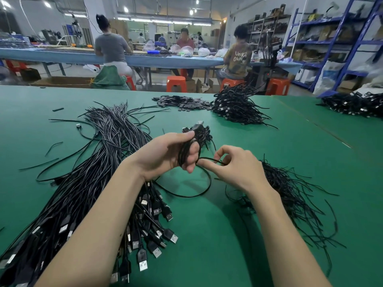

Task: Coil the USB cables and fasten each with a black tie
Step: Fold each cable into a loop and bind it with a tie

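Observation:
My left hand [165, 154] grips a partly coiled black USB cable [186, 150] wound around its fingers, with the metal plug [198, 124] sticking up above the thumb. My right hand [232, 164] pinches the loose strand of the same cable just right of the coil. The rest of that cable hangs down in a loop [199, 191] on the green table. A big bundle of uncoiled USB cables [99, 183] lies under my left forearm. A heap of thin black ties [290, 191] lies under my right forearm.
A pile of coiled cables [236, 106] sits at the far middle of the green table [31, 162], with small black flat parts [182, 102] beside it. Another cable pile [352, 104] lies far right. Several people sit at a blue bench behind.

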